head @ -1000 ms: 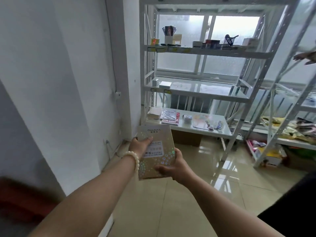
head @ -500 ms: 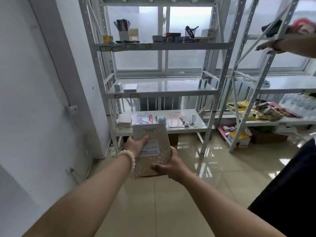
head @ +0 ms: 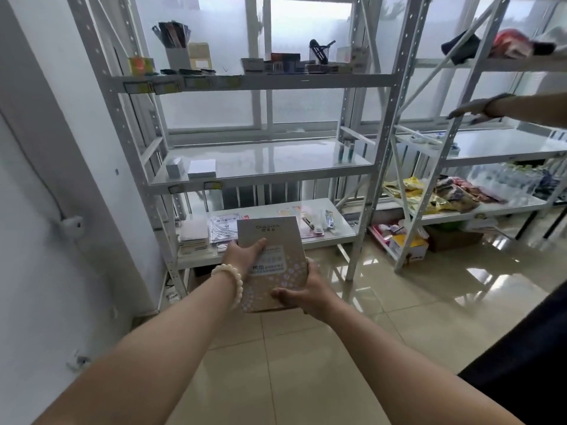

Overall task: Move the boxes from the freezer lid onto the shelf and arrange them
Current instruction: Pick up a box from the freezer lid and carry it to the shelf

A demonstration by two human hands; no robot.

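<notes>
In front of a white metal rack (head: 386, 118), both hands hold a flat tan box (head: 271, 240) in the air, above the floor tiles and just before the bottom shelf (head: 331, 241). It is tilted nearly upright, with a brand name at the top, a label in the middle and pale dots along its lower part. The left hand (head: 244, 256) grips its left edge, thumb curled across the front. The right hand (head: 306, 292) cups the lower right corner, thumb on the face. The bottom shelf holds packets (head: 222, 225), the middle shelf (head: 276, 178) two small white boxes (head: 201, 169), and the top shelf (head: 276, 82) a cup of pens (head: 177, 56) and small cartons (head: 285, 62).
</notes>
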